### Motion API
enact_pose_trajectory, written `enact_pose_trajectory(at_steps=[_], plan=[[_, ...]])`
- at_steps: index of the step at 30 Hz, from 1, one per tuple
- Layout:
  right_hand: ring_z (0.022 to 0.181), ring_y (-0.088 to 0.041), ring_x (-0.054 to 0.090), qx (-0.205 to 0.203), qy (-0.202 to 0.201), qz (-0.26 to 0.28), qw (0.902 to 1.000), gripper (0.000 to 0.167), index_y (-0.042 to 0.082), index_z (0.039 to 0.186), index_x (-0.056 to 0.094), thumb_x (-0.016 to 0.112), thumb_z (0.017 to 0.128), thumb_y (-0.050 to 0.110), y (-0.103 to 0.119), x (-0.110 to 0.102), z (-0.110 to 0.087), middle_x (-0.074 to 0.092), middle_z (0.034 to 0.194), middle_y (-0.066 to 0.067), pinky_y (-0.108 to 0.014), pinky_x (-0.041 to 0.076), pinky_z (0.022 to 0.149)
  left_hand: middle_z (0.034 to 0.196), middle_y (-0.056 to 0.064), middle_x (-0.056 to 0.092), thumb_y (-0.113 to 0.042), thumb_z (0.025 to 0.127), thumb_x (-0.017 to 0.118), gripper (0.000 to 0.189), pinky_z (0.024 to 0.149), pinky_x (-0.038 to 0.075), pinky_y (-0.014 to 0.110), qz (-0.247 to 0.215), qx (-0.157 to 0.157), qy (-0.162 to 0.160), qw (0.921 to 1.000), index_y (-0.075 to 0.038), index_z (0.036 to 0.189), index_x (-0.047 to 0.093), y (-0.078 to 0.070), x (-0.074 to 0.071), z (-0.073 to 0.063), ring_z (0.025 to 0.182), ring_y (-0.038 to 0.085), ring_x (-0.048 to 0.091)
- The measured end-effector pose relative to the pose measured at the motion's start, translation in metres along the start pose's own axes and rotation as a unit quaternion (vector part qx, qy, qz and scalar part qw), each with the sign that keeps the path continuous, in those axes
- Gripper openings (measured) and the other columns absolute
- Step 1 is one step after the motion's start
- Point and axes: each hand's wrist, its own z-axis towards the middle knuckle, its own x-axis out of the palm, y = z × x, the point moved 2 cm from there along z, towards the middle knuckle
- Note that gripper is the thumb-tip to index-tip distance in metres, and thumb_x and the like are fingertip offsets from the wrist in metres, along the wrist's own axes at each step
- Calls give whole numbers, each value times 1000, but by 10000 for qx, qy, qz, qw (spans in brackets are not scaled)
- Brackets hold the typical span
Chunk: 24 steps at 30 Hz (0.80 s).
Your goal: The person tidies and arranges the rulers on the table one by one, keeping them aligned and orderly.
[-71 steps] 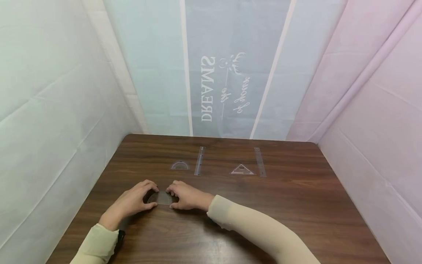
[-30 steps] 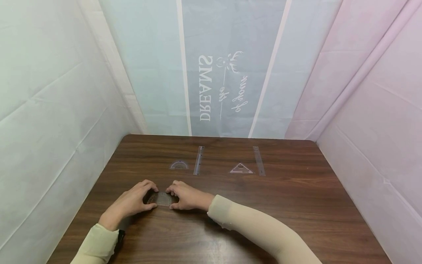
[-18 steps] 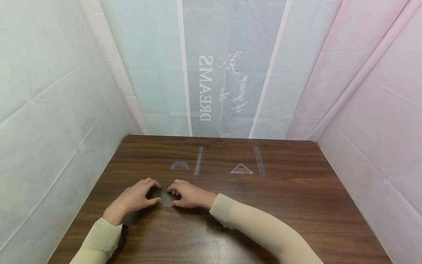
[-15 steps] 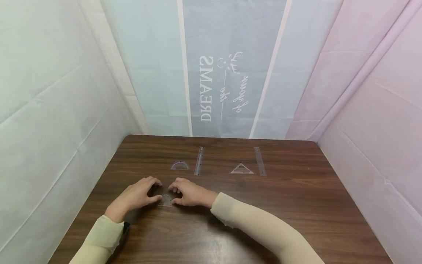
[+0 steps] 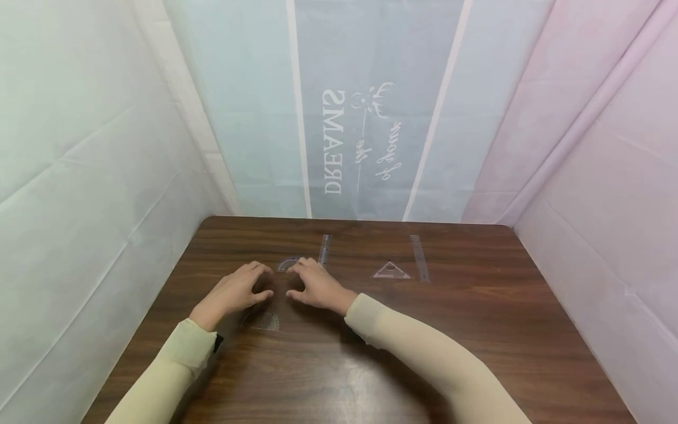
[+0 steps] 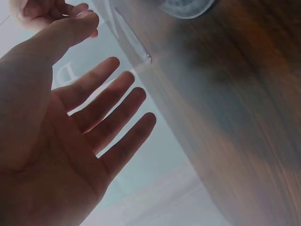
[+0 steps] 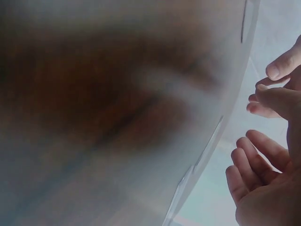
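A clear protractor (image 5: 267,321) lies flat on the table, flat edge toward the person, with neither hand on it. My left hand (image 5: 235,292) is above and beyond it, fingers spread and slightly bent; in the left wrist view its palm shows bare. Facing it, my right hand (image 5: 319,287) also holds nothing, with thumb and fingers apart. Its fingertips overlap the right side of a second protractor (image 5: 285,264) farther back in the head view. Beside that, a clear ruler (image 5: 325,247) is partly covered by the right hand.
Farther right lie a clear triangular set square (image 5: 391,271) and a second clear ruler (image 5: 420,258). The brown wooden table (image 5: 477,330) ends at a printed cloth backdrop (image 5: 371,176), with pale cloth walls on both sides.
Both hands have let go of the near protractor, lifted off and moved forward and to the right. The protractor stays on the table close to where they held it.
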Motion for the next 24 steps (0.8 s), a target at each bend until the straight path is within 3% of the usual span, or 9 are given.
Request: enact_pose_trajectory(at_steps=[13,24], plan=[[133,-25,56,438,-19,-435,9981,71,3,151,57,81,97,43,-22,-1,19,59,146,-9,-40,45,117,151,19,54,-35,102,77,61,102,54,60,-212,-135,163,9996,-4,150,57,7,10,49,137,39,56],[130,-25,54,733,197,-582,9954,79,2,151,57,82,94,51,-32,-1,33,59,144,-9,-39,46,115,157,18,51,-38,101,79,66,106,50,64,-191,-125,400,9989,-5,153,54,7,16,75,142,39,53]])
